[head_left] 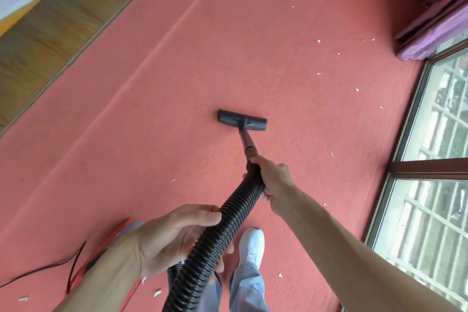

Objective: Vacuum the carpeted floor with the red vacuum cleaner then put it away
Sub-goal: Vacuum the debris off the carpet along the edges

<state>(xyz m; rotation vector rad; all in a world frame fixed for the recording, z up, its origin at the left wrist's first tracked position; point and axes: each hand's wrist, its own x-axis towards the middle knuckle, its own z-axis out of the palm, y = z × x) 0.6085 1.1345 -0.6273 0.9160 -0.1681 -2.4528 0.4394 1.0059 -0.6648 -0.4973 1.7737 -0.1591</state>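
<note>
Head view shows me a salmon-red carpet [177, 71] covering the floor, with a faint raised seam running diagonally across it ahead of my fingers. My right hand [272, 177] is clenched around the black corrugated hose [228, 220] just where it joins the dark wand [247, 142]. My left hand [177, 238] is wrapped around the same hose lower down, thumb on top. Beyond the right fingers the wand slopes down to the flat black nozzle [241, 120], which sits on the carpet. Behind the left fingers, under that wrist, I see part of the red vacuum cleaner [111, 246] on the carpet, with a dark cord [50, 267] trailing off from it. Small white scraps [318, 41] are scattered over the carpet, mostly beyond and to the right of the right fingers, a few near the vacuum body. To the right a framed window [430, 134] with bars outside reaches the floor, and purple fabric [435, 33] lies by its far end. Far left of the fingers a wood-grain panel [50, 25] borders the carpet. One white shoe [252, 243] stands below the hose.
</note>
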